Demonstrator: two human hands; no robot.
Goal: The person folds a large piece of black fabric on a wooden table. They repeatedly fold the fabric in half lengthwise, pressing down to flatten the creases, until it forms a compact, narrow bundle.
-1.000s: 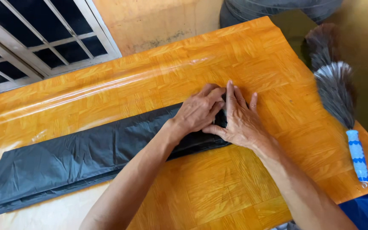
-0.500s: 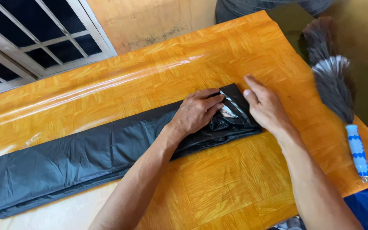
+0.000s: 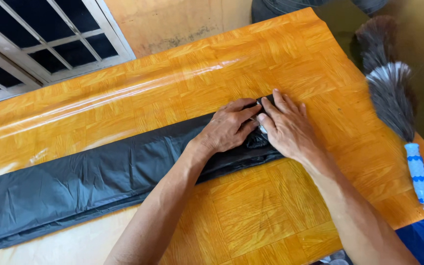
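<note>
a long black plastic bag (image 3: 99,181), folded into a flat strip, lies across the orange wood-patterned table (image 3: 251,216), running from the near left edge to just right of centre. both hands rest on its right end. the left hand (image 3: 226,128) lies palm down on the strip, fingers loosely curled and pressing the plastic, with nothing gripped inside it that can be seen. the right hand (image 3: 286,128) lies flat and open over the very end of the strip, fingers spread, touching the left fingertips. a feather duster (image 3: 393,98) with a blue and white handle lies well apart at the right edge. a white-framed window (image 3: 40,44) stands at the far left.
</note>
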